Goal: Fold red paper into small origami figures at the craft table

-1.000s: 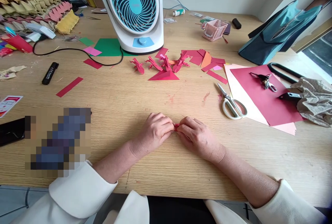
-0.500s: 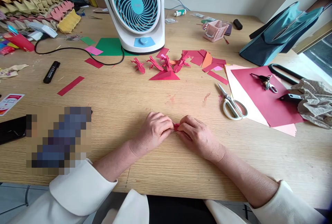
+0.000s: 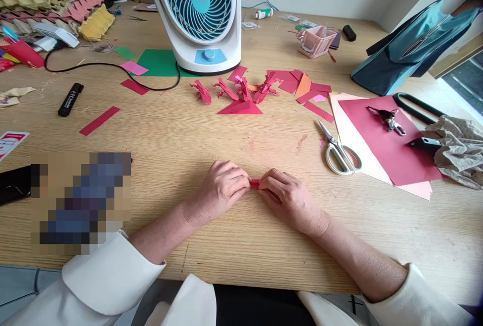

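A small folded piece of red paper [image 3: 255, 184] is pinched between my two hands, low over the front middle of the wooden table [image 3: 211, 135]. My left hand [image 3: 223, 185] is closed on its left end, and my right hand [image 3: 289, 196] grips the right end. Fingers cover most of the paper, so its full shape is hidden. Beyond my hands stand several folded red paper figures [image 3: 245, 92], with a larger pointed red fold in front. White-handled scissors [image 3: 341, 157] lie partly spread to the right of my right hand.
A white and blue fan [image 3: 211, 59] stands at the back. Red and pink sheets [image 3: 377, 135] with keys [image 3: 390, 120] lie at right, near a teal bag [image 3: 392, 59]. A black marker [image 3: 71, 99], a red strip [image 3: 100, 120] and a pixelated patch [image 3: 86, 195] are at left.
My hands have drawn slightly apart, showing a little more of the red paper between the fingertips. The camera view has shifted slightly.
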